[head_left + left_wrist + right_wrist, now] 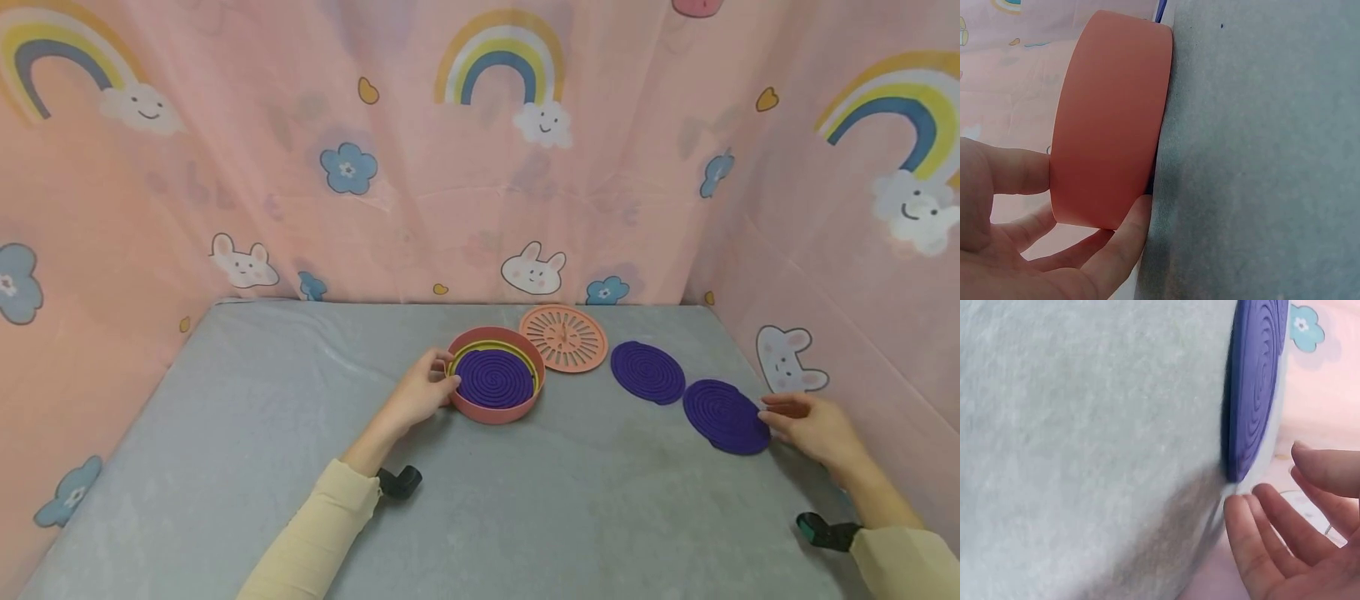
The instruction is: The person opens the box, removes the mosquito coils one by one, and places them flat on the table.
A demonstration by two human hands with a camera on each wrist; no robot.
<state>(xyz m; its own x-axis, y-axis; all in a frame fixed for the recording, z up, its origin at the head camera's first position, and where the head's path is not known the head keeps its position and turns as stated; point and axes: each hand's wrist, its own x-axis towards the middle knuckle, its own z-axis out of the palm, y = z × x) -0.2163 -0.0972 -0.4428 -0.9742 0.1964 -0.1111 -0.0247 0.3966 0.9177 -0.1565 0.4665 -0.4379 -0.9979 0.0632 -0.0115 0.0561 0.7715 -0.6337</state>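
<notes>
A round salmon-pink box (495, 416) stands on the table with a yellow ring (491, 345) and a purple mosquito coil (495, 379) inside. My left hand (422, 390) grips its left side, the thumb at the rim and the fingers around the wall; the left wrist view shows the box wall (1113, 119) between them. On the right, my right hand (817, 427) has its loosely bent fingers at the edge of another purple coil (726, 417), which lies flat. The right wrist view shows a small space between the fingertips and that coil (1255, 394).
Behind the box, touching its right side in view, lies a pink slotted lid (564, 338). One more purple coil (647, 372) lies between the lid and the right-hand coil. A grey cloth covers the table (525, 517), and patterned pink curtains (420, 225) stand behind and beside it.
</notes>
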